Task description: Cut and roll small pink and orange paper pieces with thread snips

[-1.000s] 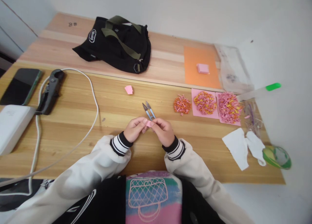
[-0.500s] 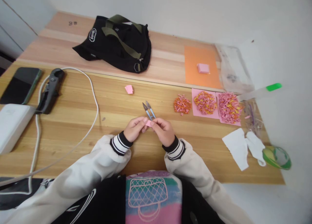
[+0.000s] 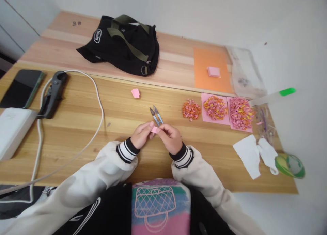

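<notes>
Both hands (image 3: 157, 136) meet — fingertips pinching (apparently) pink paper (image 3: 155, 129).

Two wooden tables (image 3: 76, 126) (one paler, behind) stand against a plain white wall (image 3: 204, 13).

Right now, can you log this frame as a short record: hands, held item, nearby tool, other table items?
left hand: pinches pink paper piece
right hand: pinches the same piece
tool: thread snips, on the table just beyond the hands
right side: three piles of paper bits
far side: black bag, orange sheet
left side: phone, white cable
</notes>
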Tool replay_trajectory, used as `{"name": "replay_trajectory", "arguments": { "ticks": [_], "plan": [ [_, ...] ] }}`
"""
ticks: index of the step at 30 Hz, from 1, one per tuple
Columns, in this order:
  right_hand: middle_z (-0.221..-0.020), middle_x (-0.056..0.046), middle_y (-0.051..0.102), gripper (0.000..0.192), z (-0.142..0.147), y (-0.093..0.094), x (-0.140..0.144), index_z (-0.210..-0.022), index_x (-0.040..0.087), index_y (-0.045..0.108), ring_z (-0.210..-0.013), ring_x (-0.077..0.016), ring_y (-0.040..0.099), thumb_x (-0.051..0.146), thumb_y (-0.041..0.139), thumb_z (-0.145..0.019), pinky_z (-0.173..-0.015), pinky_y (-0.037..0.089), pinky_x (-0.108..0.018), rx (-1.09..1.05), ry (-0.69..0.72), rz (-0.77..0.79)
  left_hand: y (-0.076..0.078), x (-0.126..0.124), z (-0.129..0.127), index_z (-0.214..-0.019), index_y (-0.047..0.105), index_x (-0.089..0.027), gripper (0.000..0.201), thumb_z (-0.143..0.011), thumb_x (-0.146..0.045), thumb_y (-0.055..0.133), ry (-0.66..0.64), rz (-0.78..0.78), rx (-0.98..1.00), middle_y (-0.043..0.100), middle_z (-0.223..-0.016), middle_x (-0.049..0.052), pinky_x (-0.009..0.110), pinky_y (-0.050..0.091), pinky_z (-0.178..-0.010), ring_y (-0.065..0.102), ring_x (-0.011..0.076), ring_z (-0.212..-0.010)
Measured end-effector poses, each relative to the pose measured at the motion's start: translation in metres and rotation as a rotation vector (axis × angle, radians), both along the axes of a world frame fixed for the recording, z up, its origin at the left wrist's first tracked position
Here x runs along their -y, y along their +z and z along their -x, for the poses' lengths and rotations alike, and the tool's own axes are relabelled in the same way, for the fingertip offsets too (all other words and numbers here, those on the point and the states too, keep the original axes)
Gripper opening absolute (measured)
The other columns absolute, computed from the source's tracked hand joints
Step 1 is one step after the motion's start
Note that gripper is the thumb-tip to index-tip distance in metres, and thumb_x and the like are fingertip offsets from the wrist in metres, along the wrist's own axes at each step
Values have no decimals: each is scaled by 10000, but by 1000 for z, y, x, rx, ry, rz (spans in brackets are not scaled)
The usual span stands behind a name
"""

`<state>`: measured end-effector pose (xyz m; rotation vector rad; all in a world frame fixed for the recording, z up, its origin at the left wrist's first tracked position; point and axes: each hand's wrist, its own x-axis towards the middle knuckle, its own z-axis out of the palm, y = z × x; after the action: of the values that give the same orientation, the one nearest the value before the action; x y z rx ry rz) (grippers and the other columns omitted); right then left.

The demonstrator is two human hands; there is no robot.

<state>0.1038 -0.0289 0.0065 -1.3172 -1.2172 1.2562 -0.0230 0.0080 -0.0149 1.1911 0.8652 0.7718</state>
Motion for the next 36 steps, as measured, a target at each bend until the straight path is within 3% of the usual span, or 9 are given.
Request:
{"name": "replay_trajectory", "arguments": {
  "ticks": [18,27,36],
  "plan": [
    [-619,-24,656,208,-1,-3,0,-639,182,561,-610,-143,603,324,516,-784,-619,472,-268,42,-19,-11,-2,2,-2,-526,414,-172,476,-799,-559,372,16,10,46,381,-443,-42,243,300,-458,361,85,-435],
    [-609,-19,646,187,-1,-1,0,-632,179,543,-601,-137,602,283,509,-784,-612,461,-259,-39,-2,-26,2,3,-2,-523,410,-167,453,-813,-515,394,21,-35,-15,381,-448,-42,236,296,-457,356,79,-436],
    [-495,38,465,210,-2,-3,-1,-585,175,524,-482,-87,403,303,519,-751,-496,340,-220,109,-52,-24,1,4,-2,-529,419,-162,459,-802,-530,404,32,-55,-36,370,-443,-46,231,277,-443,337,72,-422]
  ]
}}
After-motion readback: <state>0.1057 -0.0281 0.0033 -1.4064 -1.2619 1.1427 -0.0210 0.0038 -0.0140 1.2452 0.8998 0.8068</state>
